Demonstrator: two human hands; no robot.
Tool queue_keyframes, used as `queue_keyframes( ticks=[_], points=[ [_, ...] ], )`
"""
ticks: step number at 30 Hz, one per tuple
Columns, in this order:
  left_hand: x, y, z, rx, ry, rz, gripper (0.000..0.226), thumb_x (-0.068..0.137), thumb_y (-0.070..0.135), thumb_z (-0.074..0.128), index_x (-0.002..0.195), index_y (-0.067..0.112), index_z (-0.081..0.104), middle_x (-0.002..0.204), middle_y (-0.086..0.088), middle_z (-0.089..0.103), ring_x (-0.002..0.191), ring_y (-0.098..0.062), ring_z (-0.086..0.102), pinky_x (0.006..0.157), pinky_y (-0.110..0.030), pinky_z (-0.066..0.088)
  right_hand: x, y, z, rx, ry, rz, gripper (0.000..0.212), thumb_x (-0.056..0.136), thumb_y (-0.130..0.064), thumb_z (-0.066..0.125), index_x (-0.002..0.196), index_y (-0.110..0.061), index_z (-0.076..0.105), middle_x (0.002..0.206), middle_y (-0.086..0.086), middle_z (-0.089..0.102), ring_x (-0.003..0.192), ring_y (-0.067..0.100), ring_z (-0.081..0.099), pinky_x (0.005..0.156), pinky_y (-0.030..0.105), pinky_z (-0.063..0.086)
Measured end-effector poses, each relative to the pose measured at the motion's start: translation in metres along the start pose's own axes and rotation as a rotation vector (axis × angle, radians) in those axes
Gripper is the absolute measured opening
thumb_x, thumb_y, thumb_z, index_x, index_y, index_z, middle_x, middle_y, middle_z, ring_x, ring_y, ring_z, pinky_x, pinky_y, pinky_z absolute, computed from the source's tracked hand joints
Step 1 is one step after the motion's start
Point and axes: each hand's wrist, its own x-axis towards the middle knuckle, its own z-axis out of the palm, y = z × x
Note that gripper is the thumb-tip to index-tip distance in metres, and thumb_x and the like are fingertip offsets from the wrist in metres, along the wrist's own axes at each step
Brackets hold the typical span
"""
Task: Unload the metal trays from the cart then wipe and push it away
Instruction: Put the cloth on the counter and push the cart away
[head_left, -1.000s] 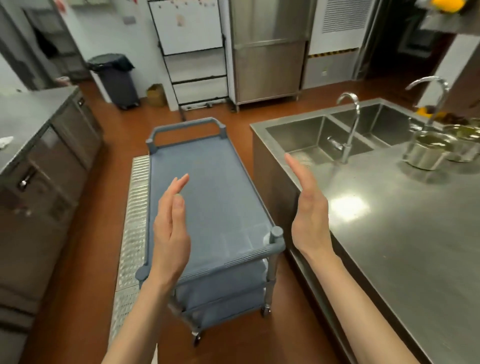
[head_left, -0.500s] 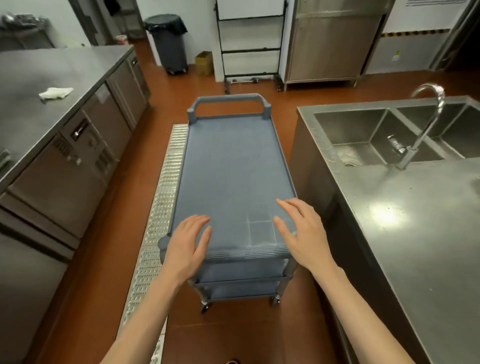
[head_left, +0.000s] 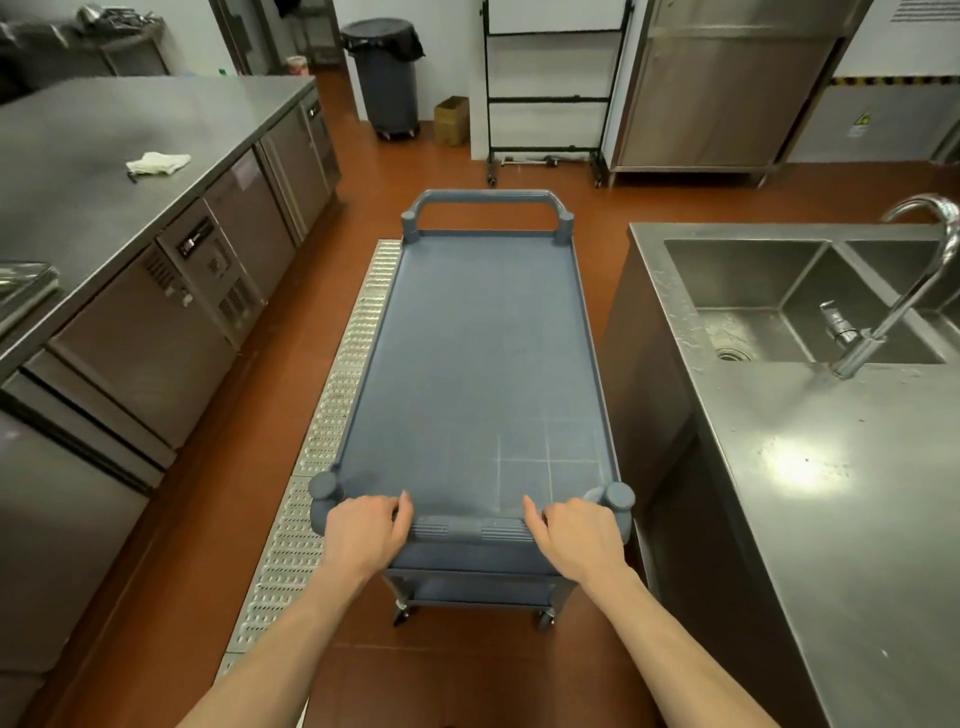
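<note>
A blue-grey plastic cart (head_left: 478, 364) stands on the red floor in front of me, its top shelf bare, with a loop handle at its far end. My left hand (head_left: 363, 535) grips the near rim of the top shelf beside the left corner post. On the same rim, my right hand (head_left: 576, 538) grips beside the right corner post. A white cloth (head_left: 157, 163) lies on the steel counter to the left. No metal trays show on the cart.
A steel counter with cabinets (head_left: 135, 332) runs along the left. To the right is a steel worktop with a double sink (head_left: 779, 312) and faucet (head_left: 904, 280). A metal floor drain grate (head_left: 332, 415) runs beside the cart. Ahead stand a bin (head_left: 387, 78), a cardboard box (head_left: 451, 120), a black rack (head_left: 545, 98) and a steel cabinet (head_left: 727, 93).
Both hands came down from open in the air onto the cart's near rim and closed around it. The view swung left and now faces straight down the cart.
</note>
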Motion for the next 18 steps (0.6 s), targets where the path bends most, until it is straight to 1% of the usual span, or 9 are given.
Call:
queue_keyframes(
  ticks=[2,4,6,8,9,11,13,15,18],
  points=[
    [0.004,0.0,0.004,-0.001,0.032,-0.01,0.066,0.096,0.048,0.027,0.05,0.013,0.059,0.051,-0.008,0.065,0.049,-0.035,0.066,0.048,-0.029,0.031,0.003,0.0,0.001,0.027,0.046,0.038,0.07,0.098,-0.053,0.031,0.039,-0.017,0.045,0.035,0.0,0.046,0.029,0.019,0.044,0.039,0.021,0.006],
    [0.008,0.0,0.006,-0.003,0.02,-0.021,0.065,0.096,0.047,0.026,0.049,0.013,0.055,0.051,-0.008,0.065,0.05,-0.035,0.066,0.048,-0.029,0.032,0.008,0.0,0.002,0.047,0.079,0.059,0.067,0.096,-0.048,0.038,0.037,-0.017,0.036,0.032,-0.001,0.042,0.026,0.019,0.034,0.04,0.018,0.004],
    [0.015,-0.001,0.005,-0.017,-0.004,-0.017,0.062,0.095,0.05,0.024,0.05,0.016,0.048,0.052,-0.007,0.065,0.051,-0.034,0.066,0.048,-0.029,0.032,0.014,0.001,0.002,0.057,0.051,0.057,0.064,0.096,-0.046,0.037,0.039,-0.018,0.037,0.034,-0.001,0.045,0.028,0.02,0.042,0.039,0.019,0.009],
    [0.024,-0.002,0.001,-0.029,-0.034,-0.013,0.064,0.093,0.056,0.019,0.052,0.018,0.05,0.055,-0.006,0.067,0.056,-0.031,0.068,0.048,-0.03,0.036,0.022,0.001,0.004,0.054,0.013,0.042,0.063,0.097,-0.046,0.034,0.042,-0.017,0.042,0.039,-0.001,0.05,0.033,0.021,0.05,0.039,0.02,0.012],
    [0.03,-0.003,-0.002,-0.024,-0.059,-0.016,0.067,0.091,0.06,0.018,0.055,0.018,0.055,0.058,-0.006,0.068,0.059,-0.03,0.069,0.05,-0.03,0.04,0.026,0.001,0.003,0.06,0.013,0.043,0.063,0.097,-0.046,0.034,0.042,-0.017,0.042,0.039,-0.001,0.05,0.034,0.021,0.051,0.039,0.02,0.011],
    [0.048,-0.002,-0.01,0.009,-0.109,-0.011,0.073,0.088,0.067,0.017,0.061,0.018,0.065,0.062,-0.004,0.07,0.066,-0.026,0.07,0.056,-0.03,0.047,0.037,0.003,0.0,0.078,0.035,0.054,0.062,0.095,-0.045,0.036,0.04,-0.017,0.038,0.037,-0.003,0.044,0.031,0.02,0.042,0.041,0.018,0.007],
    [0.069,-0.002,-0.015,0.052,-0.15,0.016,0.077,0.09,0.071,0.022,0.063,0.015,0.068,0.061,-0.002,0.068,0.067,-0.023,0.069,0.061,-0.03,0.051,0.053,0.007,-0.001,0.058,0.027,0.067,0.06,0.094,-0.044,0.039,0.04,-0.018,0.035,0.035,-0.003,0.04,0.03,0.018,0.035,0.042,0.017,0.002],
    [0.085,0.0,-0.018,0.094,-0.167,0.045,0.076,0.096,0.072,0.029,0.056,0.014,0.058,0.059,-0.001,0.062,0.065,-0.024,0.066,0.065,-0.031,0.054,0.068,0.012,-0.001,0.036,-0.001,0.083,0.06,0.094,-0.044,0.04,0.04,-0.018,0.035,0.035,-0.002,0.045,0.03,0.019,0.038,0.042,0.019,0.002],
    [0.113,0.004,-0.021,0.143,-0.167,0.077,0.075,0.098,0.073,0.032,0.052,0.017,0.047,0.054,0.001,0.053,0.059,-0.024,0.057,0.062,-0.031,0.05,0.097,0.021,-0.005,-0.025,-0.062,0.06,0.06,0.099,-0.043,0.042,0.045,-0.017,0.042,0.043,-0.001,0.052,0.038,0.022,0.049,0.04,0.022,0.011]
  ],
)
